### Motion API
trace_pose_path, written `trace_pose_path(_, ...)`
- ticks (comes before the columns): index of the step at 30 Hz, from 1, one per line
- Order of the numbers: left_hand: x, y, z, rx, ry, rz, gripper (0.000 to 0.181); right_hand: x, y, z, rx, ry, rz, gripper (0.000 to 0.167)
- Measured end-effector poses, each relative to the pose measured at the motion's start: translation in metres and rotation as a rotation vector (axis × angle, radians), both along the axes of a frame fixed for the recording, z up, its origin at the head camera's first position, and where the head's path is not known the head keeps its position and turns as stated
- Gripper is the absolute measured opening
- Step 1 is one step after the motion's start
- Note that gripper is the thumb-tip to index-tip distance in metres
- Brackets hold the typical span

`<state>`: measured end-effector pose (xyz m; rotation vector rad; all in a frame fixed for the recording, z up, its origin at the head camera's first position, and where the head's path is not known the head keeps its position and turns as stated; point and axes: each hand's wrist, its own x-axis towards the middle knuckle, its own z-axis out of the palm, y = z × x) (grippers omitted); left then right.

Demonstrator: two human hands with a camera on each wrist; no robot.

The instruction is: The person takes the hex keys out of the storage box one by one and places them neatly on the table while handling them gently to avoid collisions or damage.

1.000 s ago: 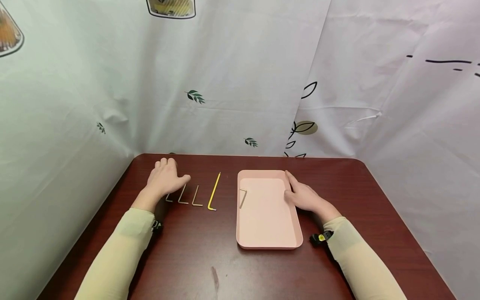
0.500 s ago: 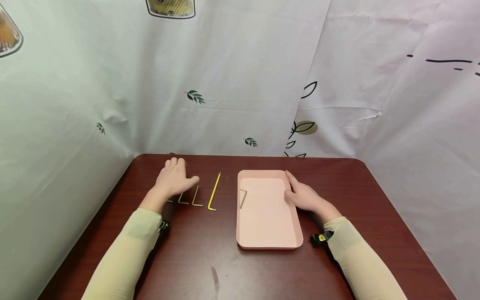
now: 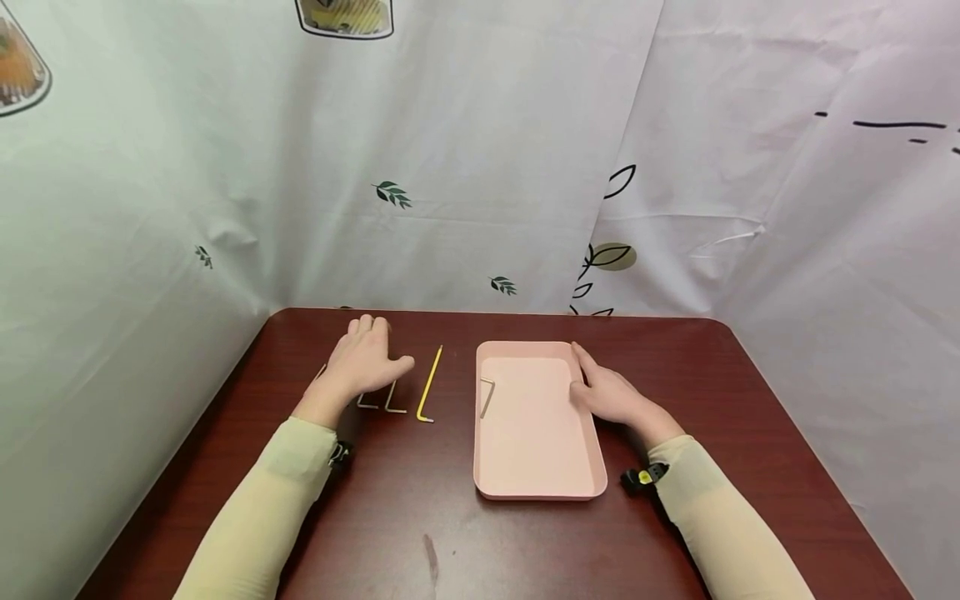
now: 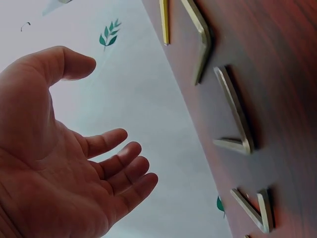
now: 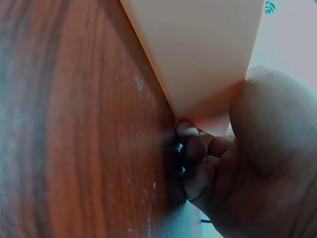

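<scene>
My left hand [image 3: 363,358] hovers over a row of L-shaped hex keys, and nothing lies between its spread thumb and loosely bent fingers. A long yellow hex key [image 3: 429,387] lies just right of it. Brass-coloured hex keys [image 3: 394,400] are partly covered by the hand in the head view; the left wrist view shows a bent brass hex key [image 4: 237,114] apart from the palm. My right hand [image 3: 611,392] grips the right side of a pink tray [image 3: 540,486], thumb at the rim and fingers against the outer wall. Inside the tray, near its left wall, lies one hex key [image 3: 487,398].
The dark reddish-brown table [image 3: 390,517] has rounded far corners. A pale printed curtain [image 3: 465,167] rises behind and along both sides. A smear [image 3: 431,557] marks the table's near part.
My left hand has shifted to the right along the row of hex keys, uncovering one at the left. My right hand and the tray have stayed put.
</scene>
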<state>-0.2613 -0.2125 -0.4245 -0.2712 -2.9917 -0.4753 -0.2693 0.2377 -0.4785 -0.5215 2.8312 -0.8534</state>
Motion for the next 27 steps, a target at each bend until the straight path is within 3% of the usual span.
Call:
trace_pose_path(16,0.0,0.019,0.001,-0.015,-0.003,-0.026,0.056,0.0,0.0,0.0,0.002,0.002,-0.001,0.083)
trace_pose_path(27,0.003,0.037,0.0,-0.032,0.038,-0.067,0.05,0.0,0.0,0.001,-0.001,-0.005,-0.004,0.082)
